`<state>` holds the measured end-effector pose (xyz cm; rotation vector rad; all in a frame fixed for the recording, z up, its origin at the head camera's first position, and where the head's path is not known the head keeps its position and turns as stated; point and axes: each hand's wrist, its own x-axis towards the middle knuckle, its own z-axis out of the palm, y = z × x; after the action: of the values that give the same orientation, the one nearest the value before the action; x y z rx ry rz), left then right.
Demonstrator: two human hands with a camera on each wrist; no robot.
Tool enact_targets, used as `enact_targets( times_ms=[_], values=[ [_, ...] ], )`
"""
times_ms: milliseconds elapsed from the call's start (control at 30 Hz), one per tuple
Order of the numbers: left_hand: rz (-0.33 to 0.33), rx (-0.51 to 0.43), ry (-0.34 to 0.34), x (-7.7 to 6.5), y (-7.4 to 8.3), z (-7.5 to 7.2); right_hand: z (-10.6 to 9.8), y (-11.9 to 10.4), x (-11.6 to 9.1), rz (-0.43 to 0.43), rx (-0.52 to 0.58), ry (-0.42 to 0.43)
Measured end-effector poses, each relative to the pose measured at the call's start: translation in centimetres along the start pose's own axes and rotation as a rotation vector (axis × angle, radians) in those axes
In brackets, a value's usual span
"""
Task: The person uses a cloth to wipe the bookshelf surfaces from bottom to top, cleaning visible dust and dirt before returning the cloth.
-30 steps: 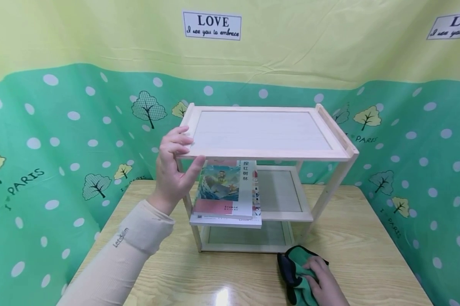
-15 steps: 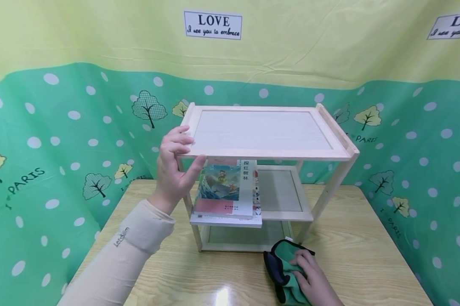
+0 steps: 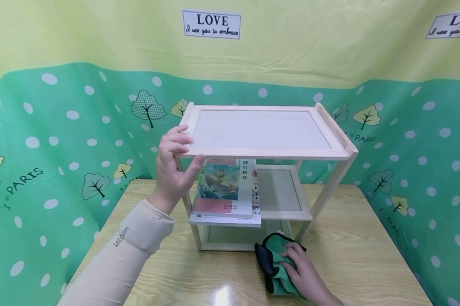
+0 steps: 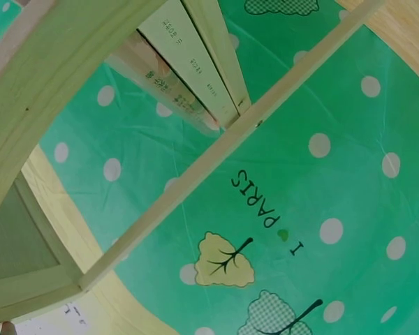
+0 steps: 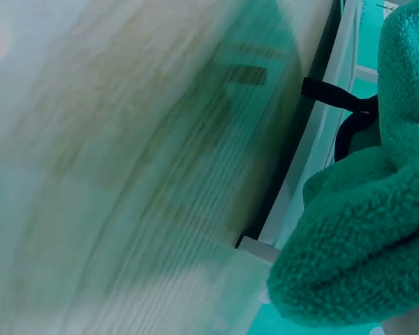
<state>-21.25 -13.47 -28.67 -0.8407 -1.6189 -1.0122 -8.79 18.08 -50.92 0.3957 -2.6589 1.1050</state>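
Note:
In the head view, a small three-tier wooden shelf (image 3: 254, 152) stands on the table. My left hand (image 3: 172, 165) grips its top tier at the left front corner, fingers over the side rail and thumb against the front edge. Low at the right, my right hand (image 3: 304, 272) holds a bunched green cloth (image 3: 279, 278) with black edging. The cloth is in front of the bottom tier (image 3: 230, 246), near the shelf's right front leg; whether they touch I cannot tell. Up close in the right wrist view, the green fabric (image 5: 356, 251) fills the right side.
A picture book (image 3: 220, 187) lies on top of other books on the left of the middle tier, jutting over its front edge. Wood-grain tabletop (image 3: 367, 255) surrounds the shelf. A green and yellow printed curtain (image 3: 80, 106) hangs behind and at both sides.
My right hand has moved left and slightly away from me with the green cloth, along the front of the bottom tier. My left hand has stayed on the shelf corner.

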Motion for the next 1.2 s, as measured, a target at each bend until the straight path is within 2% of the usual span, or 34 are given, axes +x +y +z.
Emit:
enact_targets(
  times_ms=[300,400,633,800,933,1067,1200],
  values=[
    [0.0,-0.012,0.013,-0.1,-0.1,0.1,1.0,0.1,1.4,0.012,0.044,-0.069],
    [-0.001,-0.015,0.018,-0.1,-0.1,0.1,1.3,0.1,2.0,-0.028,0.033,-0.09],
    [-0.005,-0.015,0.014,-0.1,0.0,0.3,1.6,0.3,3.4,-0.129,-0.011,-0.076],
    [-0.006,-0.02,0.025,0.0,0.0,0.3,1.9,0.6,4.1,-0.102,-0.056,-0.109],
    [-0.006,-0.021,0.028,0.0,0.0,0.3,2.7,0.9,4.4,-0.083,-0.154,-0.053],
    [-0.005,-0.028,0.036,0.0,0.0,0.3,3.7,1.1,4.4,-0.136,-0.315,0.03],
    [-0.003,-0.032,0.043,0.0,0.0,0.4,4.5,1.3,4.4,-0.149,-0.452,0.045]
  ],
)
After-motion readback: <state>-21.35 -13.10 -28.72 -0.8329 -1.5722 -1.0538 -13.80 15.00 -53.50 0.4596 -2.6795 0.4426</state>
